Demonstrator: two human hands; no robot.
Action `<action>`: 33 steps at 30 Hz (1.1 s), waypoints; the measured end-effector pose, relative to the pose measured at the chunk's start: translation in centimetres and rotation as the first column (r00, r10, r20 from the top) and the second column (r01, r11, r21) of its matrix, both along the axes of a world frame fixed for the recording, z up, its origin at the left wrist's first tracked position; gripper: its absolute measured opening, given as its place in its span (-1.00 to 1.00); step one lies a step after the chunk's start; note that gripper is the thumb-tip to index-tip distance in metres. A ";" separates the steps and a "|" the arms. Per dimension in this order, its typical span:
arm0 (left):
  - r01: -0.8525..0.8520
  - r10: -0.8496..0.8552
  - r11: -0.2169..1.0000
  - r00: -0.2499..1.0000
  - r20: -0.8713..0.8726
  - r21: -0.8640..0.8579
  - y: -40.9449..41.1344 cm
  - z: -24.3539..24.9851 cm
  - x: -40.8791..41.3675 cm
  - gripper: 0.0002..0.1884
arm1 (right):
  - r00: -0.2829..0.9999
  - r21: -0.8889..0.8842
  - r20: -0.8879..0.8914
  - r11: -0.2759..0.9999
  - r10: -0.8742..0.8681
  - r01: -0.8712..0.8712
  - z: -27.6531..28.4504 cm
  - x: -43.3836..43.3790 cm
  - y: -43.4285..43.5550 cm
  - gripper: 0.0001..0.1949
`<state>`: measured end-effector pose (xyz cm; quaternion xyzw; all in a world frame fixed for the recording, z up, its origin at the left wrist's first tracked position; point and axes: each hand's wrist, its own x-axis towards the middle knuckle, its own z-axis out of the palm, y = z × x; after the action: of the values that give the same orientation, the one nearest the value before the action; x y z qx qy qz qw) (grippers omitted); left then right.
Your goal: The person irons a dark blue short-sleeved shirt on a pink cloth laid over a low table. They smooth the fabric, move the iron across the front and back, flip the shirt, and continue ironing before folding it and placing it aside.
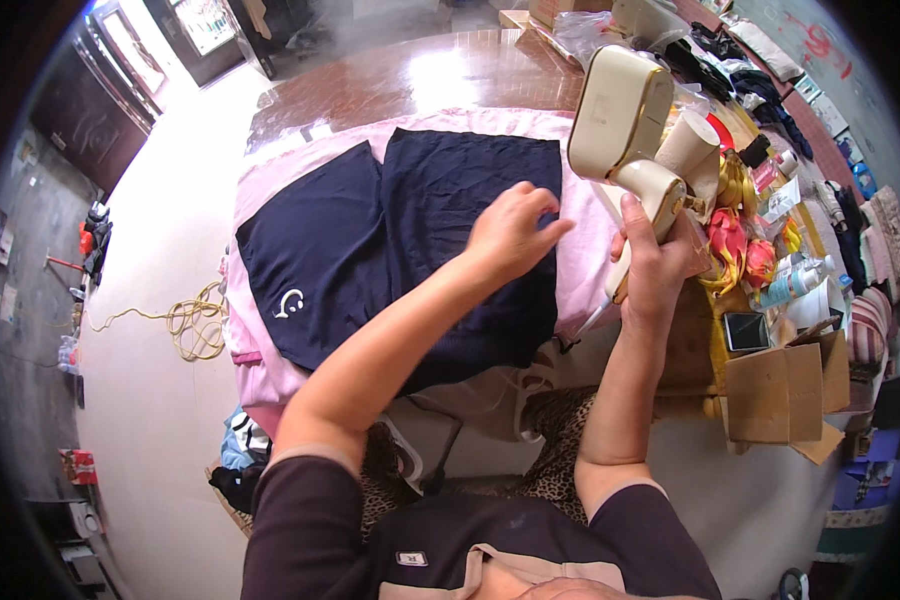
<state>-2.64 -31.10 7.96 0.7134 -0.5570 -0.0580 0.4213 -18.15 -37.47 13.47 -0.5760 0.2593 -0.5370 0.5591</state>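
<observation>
Navy blue shorts point(457, 195) with a small white print near one leg's corner lie spread on a pink cloth point(589, 255) that covers part of a table. My right hand point(656, 255) grips the handle of a cream handheld garment steamer point(622, 112) with gold trim, raised over the table's right side. A pale cord leaves the bottom of its handle. Above the right part of the shorts is my left hand point(521, 225), fingers curled and apart, holding nothing. Whether its fingertips touch the fabric I cannot tell.
Dragon fruit point(726, 238), bananas point(733, 184), a paper roll point(688, 142) and bottles crowd the right side, beside an open cardboard box point(776, 394). The glossy brown tabletop point(360, 75) shows beyond the cloth. A coiled yellow cable point(195, 322) lies on the floor at left.
</observation>
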 end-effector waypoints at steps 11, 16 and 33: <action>-0.385 0.259 0.886 0.873 0.413 0.259 -9.4 -4.4 -0.2 -0.86 | 0.994 -0.009 0.045 0.995 -0.096 0.096 -0.3 -4.3 -3.5 -0.72; -0.380 0.322 0.912 0.895 0.310 0.151 -10.7 -4.2 -0.9 -0.90 | 0.992 0.067 0.081 0.993 -0.098 0.093 -1.2 -5.5 -5.3 -0.69; -0.006 0.040 0.985 0.980 0.195 -0.174 2.7 -0.4 -7.2 -0.91 | 0.987 0.068 0.127 0.993 -0.102 0.094 -1.1 -5.5 -5.5 -0.72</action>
<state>-9.88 -28.43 7.56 0.6830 -0.5906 0.0663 0.4246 -23.66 -42.93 12.35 -0.5088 0.2669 -0.5921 0.5651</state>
